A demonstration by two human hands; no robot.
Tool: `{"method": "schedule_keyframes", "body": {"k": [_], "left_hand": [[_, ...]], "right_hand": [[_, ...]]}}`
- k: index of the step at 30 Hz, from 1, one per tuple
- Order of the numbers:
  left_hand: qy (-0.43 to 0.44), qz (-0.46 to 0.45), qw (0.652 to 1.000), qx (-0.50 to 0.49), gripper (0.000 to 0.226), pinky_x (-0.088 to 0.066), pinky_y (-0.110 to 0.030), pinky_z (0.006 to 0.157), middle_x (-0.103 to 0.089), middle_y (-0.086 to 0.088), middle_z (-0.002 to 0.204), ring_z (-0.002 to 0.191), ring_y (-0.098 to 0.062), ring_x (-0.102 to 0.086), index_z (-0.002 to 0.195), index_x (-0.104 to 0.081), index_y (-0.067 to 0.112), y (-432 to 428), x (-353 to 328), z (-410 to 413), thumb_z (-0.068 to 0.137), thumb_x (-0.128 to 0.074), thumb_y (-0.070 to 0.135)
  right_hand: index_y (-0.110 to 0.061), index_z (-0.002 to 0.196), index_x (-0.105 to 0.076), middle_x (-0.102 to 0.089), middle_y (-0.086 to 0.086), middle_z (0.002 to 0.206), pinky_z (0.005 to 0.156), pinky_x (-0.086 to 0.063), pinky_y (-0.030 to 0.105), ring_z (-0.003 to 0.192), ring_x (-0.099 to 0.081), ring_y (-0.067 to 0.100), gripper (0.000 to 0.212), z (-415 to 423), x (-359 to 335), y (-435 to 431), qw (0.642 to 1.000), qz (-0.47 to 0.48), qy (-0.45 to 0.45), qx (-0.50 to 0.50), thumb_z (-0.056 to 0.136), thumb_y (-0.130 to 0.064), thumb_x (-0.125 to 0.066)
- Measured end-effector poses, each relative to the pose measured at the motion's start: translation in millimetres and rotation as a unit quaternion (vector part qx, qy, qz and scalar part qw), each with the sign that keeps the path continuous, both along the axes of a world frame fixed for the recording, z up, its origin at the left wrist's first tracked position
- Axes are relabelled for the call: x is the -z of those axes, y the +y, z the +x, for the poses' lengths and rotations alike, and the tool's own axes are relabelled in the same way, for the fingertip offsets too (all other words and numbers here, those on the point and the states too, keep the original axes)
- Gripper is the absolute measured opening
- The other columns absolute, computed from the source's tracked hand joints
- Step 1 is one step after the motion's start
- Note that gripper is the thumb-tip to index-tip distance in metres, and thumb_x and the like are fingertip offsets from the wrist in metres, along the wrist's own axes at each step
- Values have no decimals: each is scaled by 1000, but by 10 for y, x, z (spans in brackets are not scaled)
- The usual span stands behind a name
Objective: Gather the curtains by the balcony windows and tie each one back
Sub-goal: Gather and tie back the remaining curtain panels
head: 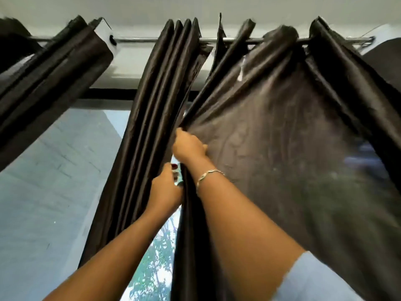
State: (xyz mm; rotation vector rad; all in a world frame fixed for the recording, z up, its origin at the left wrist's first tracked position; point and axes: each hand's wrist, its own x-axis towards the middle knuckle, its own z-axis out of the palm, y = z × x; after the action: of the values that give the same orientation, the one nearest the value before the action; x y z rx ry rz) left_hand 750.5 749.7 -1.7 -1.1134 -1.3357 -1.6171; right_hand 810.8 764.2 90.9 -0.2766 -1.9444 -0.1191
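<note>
Right hand [188, 146] pinches edge of spread curtain panel [282, 148]. Left hand [166, 187] just below, fingers curled round folds of pleated curtain [152, 109]. Both curtains hang from rod [134, 39].

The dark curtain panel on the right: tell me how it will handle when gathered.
Probably floppy: the curtain panel creases and fans out from where the right hand pinches it. Likely slippery, given its satin sheen. It should bunch into neat pleats like the gathered curtain the left hand grips.
</note>
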Motion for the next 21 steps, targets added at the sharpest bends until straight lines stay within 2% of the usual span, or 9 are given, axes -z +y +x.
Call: {"method": "schedule_keyframes", "body": {"k": [2,3,5,7,10,13,15,17,21], "left_hand": [[-24,-5,1000,16,56,-37,-31,89,-52,-23,130,121,-33,-49,128,-44,-2,-136,-54,-107,82,-40,29],[-29,-3,1000,3,56,-35,-33,94,-49,-25,132,122,-35,-46,129,-42,-6,-191,-65,-161,85,-34,27],[-32,19,999,-19,39,-38,-35,90,-53,-28,124,115,-39,-50,125,-44,-9,-242,-34,-210,91,-40,10],[-17,14,1000,-4,39,-42,-35,87,-58,-23,121,112,-34,-55,124,-49,-1,-220,31,-189,89,-49,14],[-4,-14,1000,14,29,-42,-28,81,-63,-11,120,110,-25,-58,118,-54,7,-113,121,-120,90,-52,13],[6,2,1000,7,28,-39,-24,80,-61,-9,120,104,-20,-57,119,-56,9,-8,148,-49,92,-51,13],[15,12,1000,0,27,-35,-21,74,-62,-8,117,97,-18,-56,118,-57,10,28,129,17,92,-51,15],[34,17,999,-13,27,-39,-24,81,-62,-11,118,105,-23,-57,117,-58,9,57,79,75,91,-53,13],[67,19,996,-52,31,-36,-29,91,-60,-14,122,115,-27,-54,121,-57,8,100,-6,215,90,-53,10]], "right_hand": [[-8,130,-42,-46,21,136,103,-32,46,126,-43,38,37,-251,-45,-305,997,6,-47,-58,94,-10,-34],[-6,128,-44,-46,22,136,104,-33,46,125,-43,39,35,-336,-52,-396,995,7,-57,-76,94,-10,-35],[-5,124,-46,-47,23,135,105,-35,47,125,-44,40,34,-401,-57,-417,995,11,-60,-85,93,-11,-36],[-6,122,-48,-49,21,133,105,-37,47,124,-45,39,32,-346,-42,-282,996,17,-48,-70,94,-18,-38],[-6,118,-52,-54,20,128,97,-41,42,120,-49,36,47,-97,35,31,999,15,3,-49,95,-45,-38],[-6,109,-57,-61,22,117,86,-43,40,111,-54,39,55,323,100,352,993,20,118,-17,93,-54,-34],[-7,102,-57,-63,21,111,79,-41,40,106,-56,40,54,641,96,533,983,21,184,-1,94,-55,-32],[-7,101,-57,-64,20,108,75,-39,38,104,-56,39,49,958,72,677,972,38,231,29,95,-50,-35],[-8,119,-52,-51,19,123,94,-39,41,116,-45,37,36,1457,8,940,940,93,292,148,90,-29,-53]]}}
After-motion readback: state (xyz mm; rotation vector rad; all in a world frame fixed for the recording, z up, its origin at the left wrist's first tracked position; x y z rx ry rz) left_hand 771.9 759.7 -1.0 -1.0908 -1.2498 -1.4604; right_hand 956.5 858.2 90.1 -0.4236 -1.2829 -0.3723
